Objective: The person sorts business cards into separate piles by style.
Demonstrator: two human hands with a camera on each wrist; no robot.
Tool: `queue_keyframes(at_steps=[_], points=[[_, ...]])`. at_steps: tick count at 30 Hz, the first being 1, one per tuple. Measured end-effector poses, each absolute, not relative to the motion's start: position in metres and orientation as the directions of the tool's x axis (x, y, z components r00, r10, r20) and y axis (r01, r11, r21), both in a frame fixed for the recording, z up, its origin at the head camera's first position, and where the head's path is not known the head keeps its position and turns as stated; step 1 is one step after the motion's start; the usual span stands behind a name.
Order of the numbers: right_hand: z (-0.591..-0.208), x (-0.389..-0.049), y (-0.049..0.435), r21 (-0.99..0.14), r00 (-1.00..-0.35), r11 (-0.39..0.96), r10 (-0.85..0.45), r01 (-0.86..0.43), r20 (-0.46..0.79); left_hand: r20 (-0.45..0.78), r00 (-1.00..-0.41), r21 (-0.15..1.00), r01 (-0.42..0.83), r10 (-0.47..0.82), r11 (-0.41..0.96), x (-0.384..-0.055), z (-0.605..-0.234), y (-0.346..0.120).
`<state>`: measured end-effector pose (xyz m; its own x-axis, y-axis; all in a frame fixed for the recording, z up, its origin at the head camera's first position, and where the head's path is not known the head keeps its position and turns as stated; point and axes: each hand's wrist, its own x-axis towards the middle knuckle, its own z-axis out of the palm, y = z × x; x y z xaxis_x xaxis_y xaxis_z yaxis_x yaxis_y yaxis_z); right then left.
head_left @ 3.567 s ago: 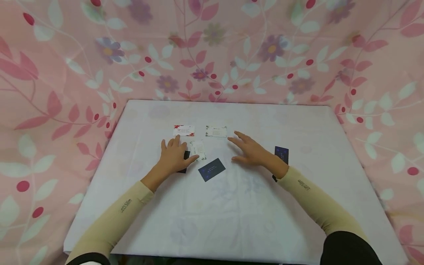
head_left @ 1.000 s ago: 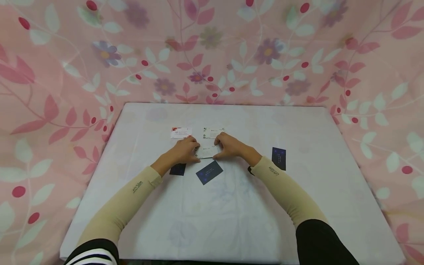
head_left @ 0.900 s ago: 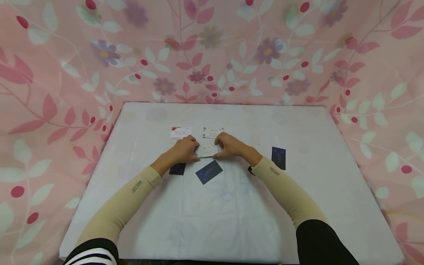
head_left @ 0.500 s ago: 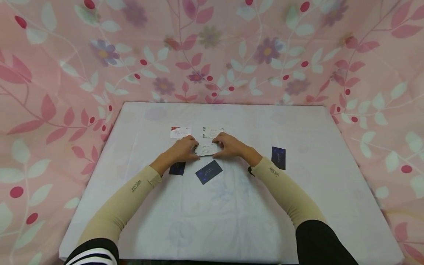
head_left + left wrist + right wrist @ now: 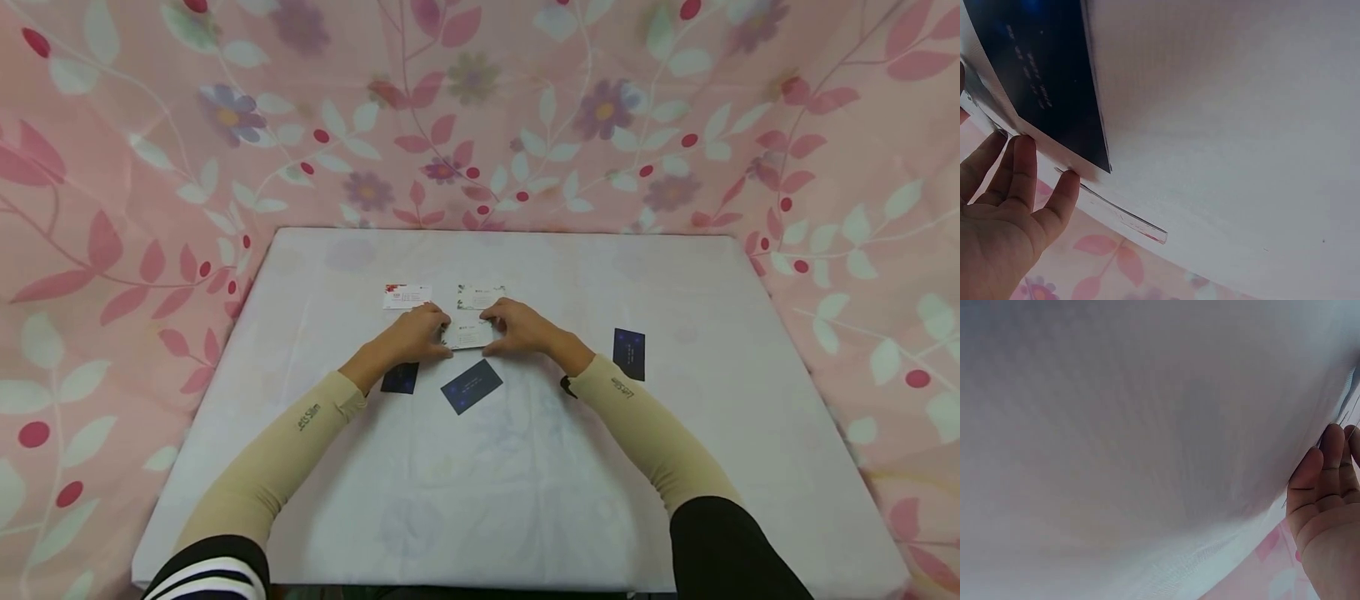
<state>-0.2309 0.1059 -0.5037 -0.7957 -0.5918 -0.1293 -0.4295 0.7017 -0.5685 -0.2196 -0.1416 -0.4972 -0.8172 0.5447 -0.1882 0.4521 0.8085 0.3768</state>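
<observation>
At the table's middle lies a white business card with green leaf corners (image 5: 467, 336), between my two hands. My left hand (image 5: 415, 333) grips its left end, and my right hand (image 5: 521, 327) holds its right end, thumbs at the near side. Just behind it is a similar leaf-printed card (image 5: 482, 297); a card with red flowers (image 5: 407, 297) lies behind my left hand. Beneath my left wrist a dark blue card (image 5: 400, 379) is partly covered; it looms large in the left wrist view. The right wrist view catches my right hand's fingers (image 5: 1332, 440) low along the white cloth.
A second dark blue card (image 5: 471, 387) lies tilted just in front of the hands. Another (image 5: 629, 354) stands lengthwise to the right, near the right forearm. White cloth covers the table (image 5: 540, 500); a pink floral curtain (image 5: 480, 108) surrounds its back and sides.
Since the earliest frame both hands have come together on the leaf-printed card, which has turned from lengthwise to crosswise. Over the last second it has slid slightly away, toward the card behind it.
</observation>
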Motion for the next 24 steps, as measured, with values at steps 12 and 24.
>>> queue_keyframes(at_steps=[12, 24], points=[[-0.505, -0.227, 0.112, -0.592, -0.829, 0.713, -0.544, -0.377, -0.127, -0.113, -0.819, 0.443, 0.466, 0.563, 0.766, -0.226, -0.501, -0.146], [-0.503, -0.227, 0.118, -0.577, -0.87, 0.738, -0.484, -0.349, -0.092, -0.059, -0.813, 0.447, 0.497, 0.579, 0.743, -0.236, -0.5, -0.137]])
